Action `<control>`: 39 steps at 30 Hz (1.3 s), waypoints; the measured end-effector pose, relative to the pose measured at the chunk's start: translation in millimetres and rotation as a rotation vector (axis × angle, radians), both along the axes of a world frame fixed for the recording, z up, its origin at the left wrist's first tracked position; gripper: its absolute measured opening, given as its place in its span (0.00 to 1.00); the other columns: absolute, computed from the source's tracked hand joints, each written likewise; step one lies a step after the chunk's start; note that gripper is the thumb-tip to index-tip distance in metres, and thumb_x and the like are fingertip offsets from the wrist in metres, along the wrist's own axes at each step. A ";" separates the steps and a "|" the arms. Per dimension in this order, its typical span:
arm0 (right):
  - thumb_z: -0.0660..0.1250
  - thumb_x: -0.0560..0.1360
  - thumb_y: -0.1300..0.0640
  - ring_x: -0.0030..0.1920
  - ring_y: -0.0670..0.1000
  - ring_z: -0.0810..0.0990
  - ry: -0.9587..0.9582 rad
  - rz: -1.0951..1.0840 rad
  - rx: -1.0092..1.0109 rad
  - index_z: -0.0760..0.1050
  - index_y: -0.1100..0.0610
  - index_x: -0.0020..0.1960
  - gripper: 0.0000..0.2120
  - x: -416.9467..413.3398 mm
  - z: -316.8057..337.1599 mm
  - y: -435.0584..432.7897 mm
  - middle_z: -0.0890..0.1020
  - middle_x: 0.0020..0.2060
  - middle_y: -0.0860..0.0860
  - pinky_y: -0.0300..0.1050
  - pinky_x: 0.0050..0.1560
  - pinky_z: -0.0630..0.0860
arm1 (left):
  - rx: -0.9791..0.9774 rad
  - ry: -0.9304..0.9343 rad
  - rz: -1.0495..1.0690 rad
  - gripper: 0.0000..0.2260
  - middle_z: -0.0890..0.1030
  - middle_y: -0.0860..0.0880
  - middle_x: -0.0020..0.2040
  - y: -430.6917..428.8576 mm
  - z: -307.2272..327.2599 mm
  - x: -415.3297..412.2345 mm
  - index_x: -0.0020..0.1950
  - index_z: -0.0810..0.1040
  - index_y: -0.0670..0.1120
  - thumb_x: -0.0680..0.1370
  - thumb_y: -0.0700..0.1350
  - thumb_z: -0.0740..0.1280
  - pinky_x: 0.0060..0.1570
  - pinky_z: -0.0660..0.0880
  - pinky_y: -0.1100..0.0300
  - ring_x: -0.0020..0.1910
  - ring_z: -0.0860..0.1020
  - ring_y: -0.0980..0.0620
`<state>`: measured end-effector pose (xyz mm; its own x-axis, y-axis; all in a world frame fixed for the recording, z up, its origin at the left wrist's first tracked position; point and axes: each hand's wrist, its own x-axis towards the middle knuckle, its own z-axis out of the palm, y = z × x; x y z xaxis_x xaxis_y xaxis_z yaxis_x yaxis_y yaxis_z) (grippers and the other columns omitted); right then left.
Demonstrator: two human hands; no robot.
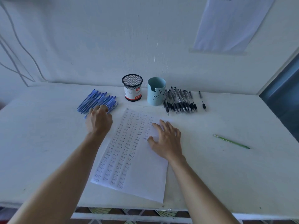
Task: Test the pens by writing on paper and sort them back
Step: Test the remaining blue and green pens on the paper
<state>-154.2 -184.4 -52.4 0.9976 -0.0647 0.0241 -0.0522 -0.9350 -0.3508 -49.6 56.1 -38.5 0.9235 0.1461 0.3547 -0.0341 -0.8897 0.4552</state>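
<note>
Wall (97,38): white, behind the table; thin cables (21,46) run down its left part.
Table (210,167): white top carrying everything below; its near edge crosses the bottom of the view.
Posted sheet (229,25): pale printed page fixed to the wall, upper right, text too blurred to read.
Paper (145,175): 1 white sheet lying flat at the middle of the table, turned slightly, its left part filled with columns of the handwritten word "test", its right part mostly bare.
Right hand (166,139): palm down on the paper's right part, fingers straight and spread, holding nothing.
Left hand (98,121): seen from the back, reaching onto the near ends of the blue pens; its fingers bend down among them, and whether they have hold of a pen cannot be told.
Black pens (179,101): a row lying side by side, just right of the bear cup, tips toward the person.
Blue pens (97,100): a loose fan left of the mesh cup, lying slantwise, beyond the paper's left edge.
Bear cup (156,92): light blue holder with a bear face, upright, beyond the paper's far edge.
Mesh cup (132,88): black wire holder with a red and white label, upright, just left of the bear cup.
Green pen (231,141): lies alone, well apart to the right.
Loose pen parts (204,106): 2 short dark pieces right of the black pens.
</note>
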 end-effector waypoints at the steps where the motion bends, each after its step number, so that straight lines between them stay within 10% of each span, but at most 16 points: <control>1: 0.51 0.71 0.38 0.79 0.51 0.51 0.009 0.001 0.003 0.62 0.44 0.76 0.33 0.1 0.6 0.1 0.57 0.80 0.49 0.56 0.75 0.46 | -0.003 -0.046 -0.044 0.05 0.82 0.40 0.49 -6.0 4.1 -4.0 0.50 0.80 0.39 0.75 0.35 0.68 0.46 0.74 0.49 0.52 0.77 0.37; 11: 0.57 0.79 0.44 0.80 0.51 0.48 0.034 0.005 0.015 0.57 0.46 0.79 0.29 0.8 0.0 -1.3 0.54 0.80 0.49 0.55 0.76 0.45 | 0.082 0.221 -0.527 0.18 0.72 0.48 0.73 -84.5 -6.5 -53.0 0.72 0.72 0.47 0.82 0.47 0.60 0.71 0.60 0.48 0.74 0.64 0.46; 18: 0.56 0.70 0.57 0.65 0.54 0.75 -0.224 -0.180 0.673 0.77 0.60 0.63 0.25 -5.7 14.2 -26.7 0.79 0.63 0.55 0.31 0.64 0.65 | 0.194 0.225 -0.478 0.22 0.64 0.50 0.78 -93.1 -17.1 -61.9 0.77 0.65 0.50 0.83 0.55 0.56 0.75 0.52 0.52 0.78 0.57 0.48; 21: 0.58 0.64 0.61 0.55 0.59 0.81 -0.410 -0.332 0.337 0.82 0.56 0.53 0.21 -17.5 12.3 -59.5 0.84 0.52 0.53 0.52 0.57 0.72 | 0.192 0.212 -0.477 0.22 0.65 0.50 0.77 -92.0 -18.8 -61.6 0.76 0.66 0.50 0.83 0.55 0.57 0.75 0.53 0.52 0.77 0.59 0.48; 24: 0.63 0.66 0.64 0.68 0.59 0.72 -0.348 -0.589 0.062 0.80 0.53 0.57 0.20 -30.3 8.0 -94.0 0.81 0.61 0.52 0.62 0.71 0.55 | 0.185 0.195 -0.480 0.22 0.67 0.50 0.76 -91.3 -20.1 -61.5 0.75 0.68 0.50 0.82 0.56 0.58 0.74 0.54 0.51 0.77 0.61 0.47; 27: 0.64 0.73 0.61 0.74 0.58 0.64 -0.155 -0.714 0.012 0.76 0.51 0.64 0.21 -42.2 7.3 -124.9 0.75 0.68 0.52 0.62 0.74 0.44 | 0.178 0.177 -0.475 0.21 0.69 0.50 0.75 -91.6 -19.7 -61.7 0.73 0.70 0.50 0.82 0.55 0.60 0.74 0.56 0.51 0.76 0.62 0.47; 39: 0.66 0.77 0.58 0.53 0.55 0.81 -0.171 -0.468 0.215 0.81 0.54 0.55 0.09 -35.4 27.1 -103.2 0.84 0.52 0.51 0.47 0.54 0.74 | 0.058 0.191 -0.466 0.19 0.71 0.51 0.74 -91.3 -11.4 -65.7 0.72 0.73 0.49 0.81 0.50 0.64 0.74 0.55 0.53 0.75 0.63 0.48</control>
